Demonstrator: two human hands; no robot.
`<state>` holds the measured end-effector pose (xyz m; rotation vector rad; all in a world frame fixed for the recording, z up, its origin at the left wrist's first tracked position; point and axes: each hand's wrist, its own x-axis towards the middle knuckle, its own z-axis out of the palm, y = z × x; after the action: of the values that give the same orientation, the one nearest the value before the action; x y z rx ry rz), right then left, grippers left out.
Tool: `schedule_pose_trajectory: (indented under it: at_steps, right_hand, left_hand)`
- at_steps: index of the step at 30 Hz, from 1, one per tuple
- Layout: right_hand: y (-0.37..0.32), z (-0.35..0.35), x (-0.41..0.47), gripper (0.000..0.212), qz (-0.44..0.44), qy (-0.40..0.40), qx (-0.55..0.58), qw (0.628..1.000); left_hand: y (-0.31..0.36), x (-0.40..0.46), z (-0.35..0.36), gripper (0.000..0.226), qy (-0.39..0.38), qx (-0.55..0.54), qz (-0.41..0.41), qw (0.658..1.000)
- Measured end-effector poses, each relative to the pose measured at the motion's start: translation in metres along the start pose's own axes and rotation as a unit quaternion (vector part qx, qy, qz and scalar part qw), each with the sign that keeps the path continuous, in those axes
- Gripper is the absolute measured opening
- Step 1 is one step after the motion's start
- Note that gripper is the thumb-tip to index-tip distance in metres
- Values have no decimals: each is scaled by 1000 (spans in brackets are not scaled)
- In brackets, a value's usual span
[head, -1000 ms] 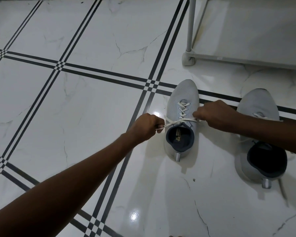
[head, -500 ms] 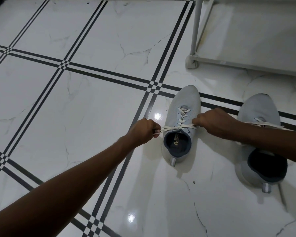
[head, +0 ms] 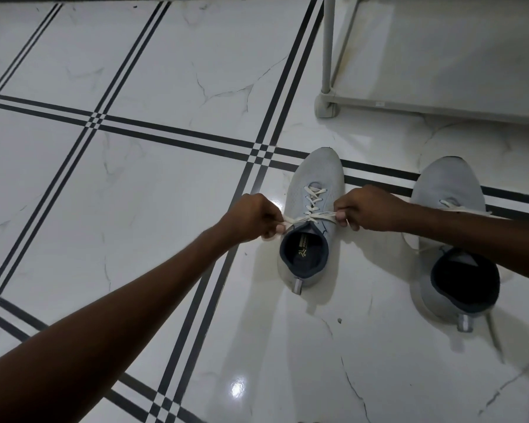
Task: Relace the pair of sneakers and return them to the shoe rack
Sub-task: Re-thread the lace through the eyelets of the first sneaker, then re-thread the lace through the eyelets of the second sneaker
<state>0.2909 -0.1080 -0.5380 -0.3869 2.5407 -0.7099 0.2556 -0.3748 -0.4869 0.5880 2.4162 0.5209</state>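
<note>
Two light grey sneakers stand on the tiled floor, toes pointing away from me. The left sneaker (head: 313, 190) has a white lace (head: 312, 215) crossed up its eyelets, and the two lace ends stretch sideways across its dark opening. My left hand (head: 252, 216) is shut on the left lace end, my right hand (head: 364, 207) on the right end, both pulled taut. The right sneaker (head: 448, 190) stands under my right forearm, its lace (head: 468, 210) loose and partly hidden.
The white shoe rack (head: 327, 56) stands at the top right, its leg foot just beyond the left sneaker's toe and its bottom rail running right. Glossy white marble floor (head: 135, 193) with black stripe bands spreads to the left and front.
The view has shifted slightly, so shoes and hands sit a little lower in frame. Both hands keep the lace ends pulled apart; the lace lies flatter across the opening.
</note>
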Motion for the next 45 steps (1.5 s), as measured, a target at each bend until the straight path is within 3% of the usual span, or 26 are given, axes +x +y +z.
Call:
schedule_pose_trajectory:
  at_steps: [7, 12, 15, 18, 23, 27, 32, 37, 42, 45]
  right_hand:
    - [1, 5, -1, 27, -16, 48, -33, 998]
    - [-1, 2, -5, 20, 42, 35, 2, 999]
    - [2, -7, -17, 14, 113, 74, 32, 990]
    - [1, -29, -32, 16, 134, 109, 21, 985]
    - [10, -56, -70, 15, 150, 140, 68, 976]
    - [35, -50, -113, 16, 185, 189, 20, 964]
    - [71, -34, -171, 7, 240, 197, 12, 951]
    - [84, -15, -202, 6, 265, 175, 108, 942]
    - [87, -7, -210, 13, 259, 197, 173, 930]
    - [88, -8, -210, 12, 227, 185, 132, 947]
  left_hand:
    - [0, -8, 12, 15, 17, 104, 35, 994]
    - [-7, -7, 0, 19, -4, 3, -45, 999]
    - [-15, -6, -11, 39, -26, -81, -108, 990]
    - [-6, -1, -10, 64, -48, -67, -128, 988]
    - [60, 21, 6, 38, 105, 6, -3, 994]
    - [123, 47, 25, 24, -2, -9, 77, 997]
    - [182, 75, 66, 29, -62, -4, 156, 986]
    - [201, 85, 97, 40, -73, 12, 137, 988]
    - [199, 85, 97, 21, -149, 59, 185, 970]
    - [197, 90, 86, 12, -147, 78, 201, 965]
